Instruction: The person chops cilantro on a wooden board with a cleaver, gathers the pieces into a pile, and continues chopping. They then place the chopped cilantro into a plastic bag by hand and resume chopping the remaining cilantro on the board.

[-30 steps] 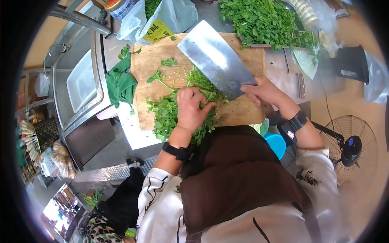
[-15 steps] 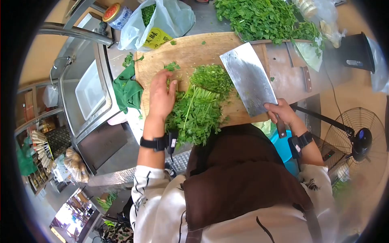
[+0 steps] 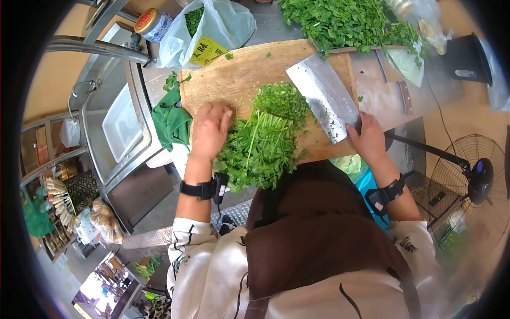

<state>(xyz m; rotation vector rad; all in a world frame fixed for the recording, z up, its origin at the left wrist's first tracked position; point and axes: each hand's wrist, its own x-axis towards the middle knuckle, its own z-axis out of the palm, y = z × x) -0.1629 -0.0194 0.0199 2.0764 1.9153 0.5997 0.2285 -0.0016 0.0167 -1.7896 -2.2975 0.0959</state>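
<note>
A bunch of leafy green herbs (image 3: 257, 151), with stalks like coriander or parsley, lies across the front edge of the wooden chopping board (image 3: 223, 77). A finely chopped heap (image 3: 279, 101) sits at its far end. Beside the bunch, on its left, my left hand (image 3: 210, 130) rests low over the board with fingers curled in; what is under them is hidden. My right hand (image 3: 367, 139) holds a broad cleaver (image 3: 326, 98), its blade face turned up over the board's right side and specked with green bits. My hand hides the cleaver's handle.
A plastic bag (image 3: 220, 29) of chopped greens and a lidded jar (image 3: 153, 24) stand behind. More herbs (image 3: 340, 24) are piled at back right, near a second knife (image 3: 405, 98). A green cloth (image 3: 172, 119) borders the sink (image 3: 141, 114); a fan (image 3: 478, 181) stands right.
My left hand has drawn back towards me and its fingers have curled in; the loose leaf by its fingertips no longer shows. The cleaver has tilted, and my right hand now covers its handle.
</note>
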